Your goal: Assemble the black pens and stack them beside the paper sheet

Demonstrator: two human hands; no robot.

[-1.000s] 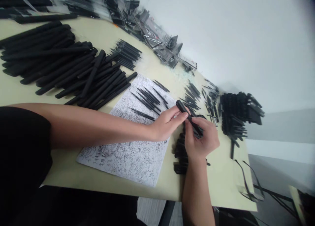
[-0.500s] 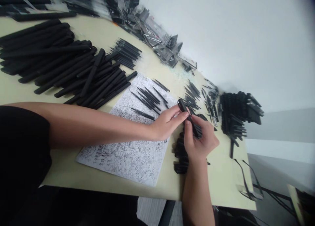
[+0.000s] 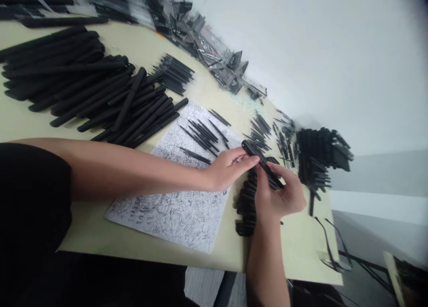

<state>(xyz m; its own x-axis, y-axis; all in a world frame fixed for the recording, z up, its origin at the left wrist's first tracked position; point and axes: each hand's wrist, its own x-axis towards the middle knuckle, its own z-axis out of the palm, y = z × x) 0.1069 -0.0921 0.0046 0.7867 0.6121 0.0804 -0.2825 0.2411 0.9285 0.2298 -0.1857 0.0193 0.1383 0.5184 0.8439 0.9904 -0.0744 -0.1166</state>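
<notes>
Your right grip [image 3: 281, 193] has moved outward to your right and slightly down since half a second ago. The black pen [image 3: 263, 162] between your hands has swung from a steeper slant to a flatter one, its lower end now pointing further right. The thumb of your left grip [image 3: 230, 171] reaches a little further right over it. You've uncovered more of the dark row of pens [image 3: 246, 200] beside your right wrist, and your view has shifted slightly.
</notes>
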